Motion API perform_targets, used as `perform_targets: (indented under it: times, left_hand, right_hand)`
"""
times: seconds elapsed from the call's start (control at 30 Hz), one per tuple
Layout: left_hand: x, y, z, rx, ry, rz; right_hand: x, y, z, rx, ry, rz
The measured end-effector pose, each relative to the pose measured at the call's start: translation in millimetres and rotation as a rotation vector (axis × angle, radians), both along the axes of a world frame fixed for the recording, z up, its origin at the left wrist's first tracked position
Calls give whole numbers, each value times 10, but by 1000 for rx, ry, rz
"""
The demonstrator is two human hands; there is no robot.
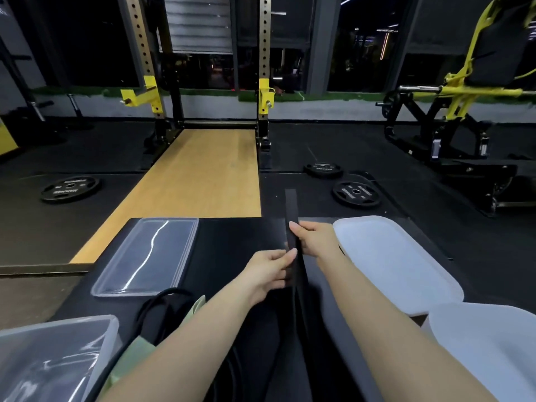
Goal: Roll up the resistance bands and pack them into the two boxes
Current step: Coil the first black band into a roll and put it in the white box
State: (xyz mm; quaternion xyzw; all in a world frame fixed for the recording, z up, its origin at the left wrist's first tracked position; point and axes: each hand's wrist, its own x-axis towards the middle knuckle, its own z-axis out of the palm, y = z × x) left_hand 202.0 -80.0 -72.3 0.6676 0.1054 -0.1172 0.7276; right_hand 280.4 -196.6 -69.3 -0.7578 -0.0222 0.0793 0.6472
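Note:
A wide black resistance band (291, 207) stretches away from me over the black mat (232, 242). My left hand (268, 271) pinches the band's near part, and my right hand (311, 237) grips it slightly farther along. More black bands (162, 309) and a pale green band (136, 352) lie coiled under my left forearm. A clear box (43, 358) stands at the near left, its clear lid (150, 256) lying ahead of it. A white box (493, 343) sits at the near right with its white lid (391, 262) beyond.
Black weight plates lie on the floor, one (70, 188) at left and two (356, 193) at right. A wooden platform (197, 175) leads to a squat rack (264, 91) ahead. A yellow and black machine (464, 97) stands at far right.

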Motion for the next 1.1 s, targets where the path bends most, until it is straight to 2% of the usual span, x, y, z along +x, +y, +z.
perform_targets:
  times: [0.17,0.33,0.4,0.5,0.6,0.7,0.77,0.93,1.1]
  left_hand:
    - [212,-30,-78,130,-19,139]
    - [399,4,-44,-85,90,149]
    - [479,14,-45,-106,99,164]
    - [529,-11,-121,-51,91,166]
    - [522,-75,-205,46,96,68]
    - [567,-98,-268,142,49,104]
    - [598,-88,-318,117,43,181]
    - [600,-55,-317,-67,105,292]
    - [699,-4,-241,-91,90,456]
  right_hand:
    - [348,86,-75,-16,-44,-34]
    - [568,173,-142,-49,-25,-36]
    - [637,190,-156,4,32,-36]
    - [731,206,-193,63,88,-62]
    - [807,174,-265,91,98,-111]
    - [851,151,-369,28,111,-90]
    - [859,138,-416,-17,117,-57]
    - [613,43,-370,57,159,45]
    - [175,-100,-362,-79,136,78]
